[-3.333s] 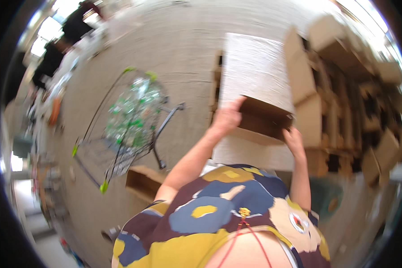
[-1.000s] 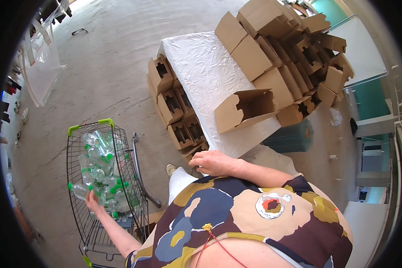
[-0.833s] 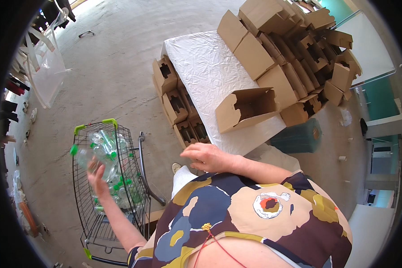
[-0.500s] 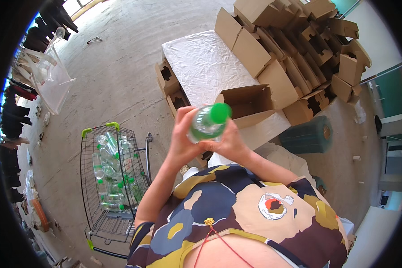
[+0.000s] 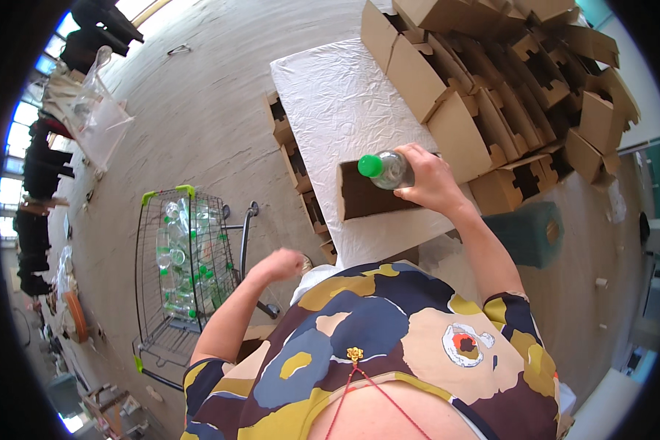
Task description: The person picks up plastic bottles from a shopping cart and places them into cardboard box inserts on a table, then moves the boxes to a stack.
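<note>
Clear plastic bottle point(image 5: 396, 171): I found it pinched in the grip of the right hand point(image 5: 431, 180), over the open carton point(image 5: 356, 196). The left hand point(image 5: 279, 265) was blurred; its grip I could not tell. A loosened hold, I judged, risked a drop onto the carton's edge.

short-slvd navy, mustard & maroon patterned top point(image 5: 374, 312), red cord point(image 5: 339, 400) w/ gold pendant point(image 5: 355, 355)

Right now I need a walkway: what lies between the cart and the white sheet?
In the head view: floor, the left hand, part of a shoe, and cardboard boxes along the sheet's left edge.
</note>
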